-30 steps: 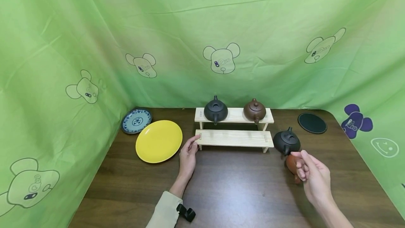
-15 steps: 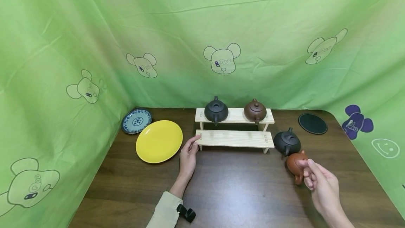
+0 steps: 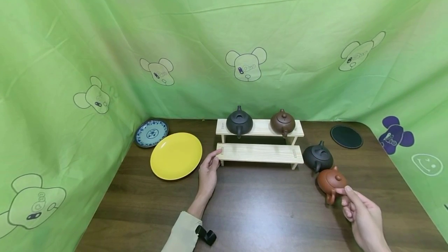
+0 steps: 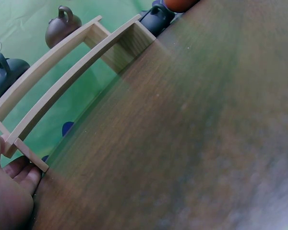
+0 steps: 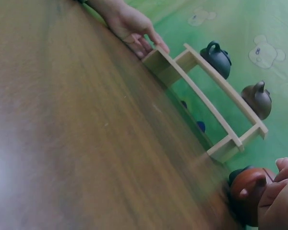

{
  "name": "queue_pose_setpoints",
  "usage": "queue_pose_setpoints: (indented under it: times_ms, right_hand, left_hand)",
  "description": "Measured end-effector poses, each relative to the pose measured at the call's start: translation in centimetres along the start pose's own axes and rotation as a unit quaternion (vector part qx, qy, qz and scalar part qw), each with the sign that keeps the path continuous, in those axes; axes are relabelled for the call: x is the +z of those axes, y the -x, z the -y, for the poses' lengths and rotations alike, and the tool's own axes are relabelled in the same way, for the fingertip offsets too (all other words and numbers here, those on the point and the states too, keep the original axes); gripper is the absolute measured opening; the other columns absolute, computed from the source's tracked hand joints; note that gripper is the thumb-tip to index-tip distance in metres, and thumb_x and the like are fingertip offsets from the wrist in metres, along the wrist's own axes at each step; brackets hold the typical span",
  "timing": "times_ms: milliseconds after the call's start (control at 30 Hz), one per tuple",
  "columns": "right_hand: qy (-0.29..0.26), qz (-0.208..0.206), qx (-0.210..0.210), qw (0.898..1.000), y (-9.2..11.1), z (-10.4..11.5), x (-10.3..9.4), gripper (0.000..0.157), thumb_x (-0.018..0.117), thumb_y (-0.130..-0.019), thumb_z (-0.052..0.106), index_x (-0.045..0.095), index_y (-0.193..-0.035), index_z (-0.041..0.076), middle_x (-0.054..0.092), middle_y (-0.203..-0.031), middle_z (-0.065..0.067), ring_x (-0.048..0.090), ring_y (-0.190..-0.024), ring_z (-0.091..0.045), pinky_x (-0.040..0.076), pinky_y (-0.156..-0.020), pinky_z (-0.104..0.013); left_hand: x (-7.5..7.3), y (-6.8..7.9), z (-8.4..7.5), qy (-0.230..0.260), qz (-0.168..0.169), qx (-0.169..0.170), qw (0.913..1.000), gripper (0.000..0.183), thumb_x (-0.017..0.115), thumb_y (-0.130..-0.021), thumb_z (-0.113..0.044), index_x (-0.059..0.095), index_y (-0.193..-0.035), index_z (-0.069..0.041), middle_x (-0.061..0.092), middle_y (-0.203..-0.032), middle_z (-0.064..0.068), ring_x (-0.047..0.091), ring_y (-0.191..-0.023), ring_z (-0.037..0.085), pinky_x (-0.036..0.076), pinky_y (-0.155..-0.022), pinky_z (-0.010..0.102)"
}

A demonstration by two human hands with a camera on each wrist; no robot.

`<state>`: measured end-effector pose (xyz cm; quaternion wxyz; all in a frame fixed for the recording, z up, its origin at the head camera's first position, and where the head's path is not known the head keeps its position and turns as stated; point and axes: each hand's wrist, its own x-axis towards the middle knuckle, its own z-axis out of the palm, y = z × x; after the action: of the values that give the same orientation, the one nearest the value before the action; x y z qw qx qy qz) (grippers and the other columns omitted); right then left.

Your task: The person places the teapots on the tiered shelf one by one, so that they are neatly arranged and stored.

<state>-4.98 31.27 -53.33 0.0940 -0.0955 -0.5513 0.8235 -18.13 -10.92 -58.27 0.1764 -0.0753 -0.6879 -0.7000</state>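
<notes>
My left hand (image 3: 208, 174) holds the left end of the lower tier of a pale wooden two-step stand (image 3: 259, 153); a finger lies on top and others stay by the leg. On the upper tier sit a black teapot (image 3: 239, 123) and a dark brown teapot (image 3: 282, 122). At the stand's right, another black teapot (image 3: 317, 157) is on the table, with a reddish-orange teapot (image 3: 329, 182) just in front of it. My right hand (image 3: 365, 213), fingers loosely curled, is beside the orange teapot's handle. Its fingertips are very near it; contact is unclear.
A yellow plate (image 3: 176, 156) lies left of the stand, beside a blue patterned plate (image 3: 151, 133). A dark oval coaster (image 3: 346, 137) lies at the back right of the brown table (image 3: 255, 209). Green printed cloth (image 3: 196, 34) encloses the back and sides.
My right hand has drawn back rightward and toward me, from over the orange teapot to its handle side, uncovering the lid and body. The left hand and stand stay put.
</notes>
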Motion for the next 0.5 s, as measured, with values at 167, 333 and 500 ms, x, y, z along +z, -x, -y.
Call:
queue_pose_setpoints:
  times_ms: [167,333,500]
  right_hand:
    - [0.028,-0.026,0.019,0.999,0.3,-0.2,-0.5,0.039,0.055,-0.116,0.008,0.088,-0.095,0.011,0.063,-0.069,0.006,0.038,-0.053,-0.014,0.015,-0.056,-0.038]
    - [0.057,-0.046,0.021,0.997,0.6,-0.4,-0.9,0.037,0.059,-0.115,0.009,0.088,-0.092,0.012,0.064,-0.068,0.007,0.048,-0.052,-0.003,0.015,-0.056,-0.04]
    - [0.086,-0.054,0.042,0.994,0.6,-0.6,-1.3,0.034,0.063,-0.114,0.013,0.089,-0.09,0.016,0.063,-0.068,0.008,0.05,-0.054,0.0,0.017,-0.055,-0.038]
  left_hand:
    - [0.1,0.1,-0.9,-0.007,-0.001,-0.002,1.0,0.028,0.061,-0.116,-0.019,0.077,-0.135,-0.005,0.076,-0.137,0.011,0.068,-0.12,0.008,0.057,-0.1,0.025]
    - [0.2,0.1,-1.2,-0.017,-0.001,-0.018,0.9997,0.029,0.06,-0.116,-0.017,0.076,-0.136,-0.004,0.075,-0.139,0.013,0.068,-0.121,0.01,0.057,-0.1,0.025]
    - [0.3,-0.1,-1.6,-0.023,-0.005,-0.082,0.9964,0.029,0.059,-0.115,-0.012,0.075,-0.138,-0.004,0.073,-0.143,0.013,0.067,-0.125,0.017,0.055,-0.108,0.034]
